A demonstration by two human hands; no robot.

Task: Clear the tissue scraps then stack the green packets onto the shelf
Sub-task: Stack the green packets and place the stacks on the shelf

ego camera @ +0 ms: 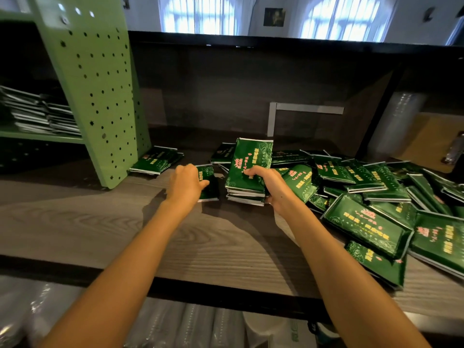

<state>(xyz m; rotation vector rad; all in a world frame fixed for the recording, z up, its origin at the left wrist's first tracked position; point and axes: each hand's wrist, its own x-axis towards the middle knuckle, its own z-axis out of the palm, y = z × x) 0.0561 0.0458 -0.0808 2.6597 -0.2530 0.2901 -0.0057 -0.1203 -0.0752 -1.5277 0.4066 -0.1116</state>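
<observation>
- My right hand (266, 183) is curled round a stack of green packets (247, 169) at frame centre, with the thumb across the top face.
- My left hand (185, 183) pinches a single packet (209, 187) just left of that stack. I cannot tell whether it rests on the wooden counter (200, 242) or sits just off it.
- The loose pile (376, 197) sprawls across the right of the frame. A small stack (157, 160) lies at the foot of the green shelf (100, 96) on the left.
- I see no tissue scraps in view.
- I judge the packets to be light, soft-filled and glossy, so they are likely to slide off one another. I would square a stack and clamp it by its short ends, never by the top film alone.
</observation>
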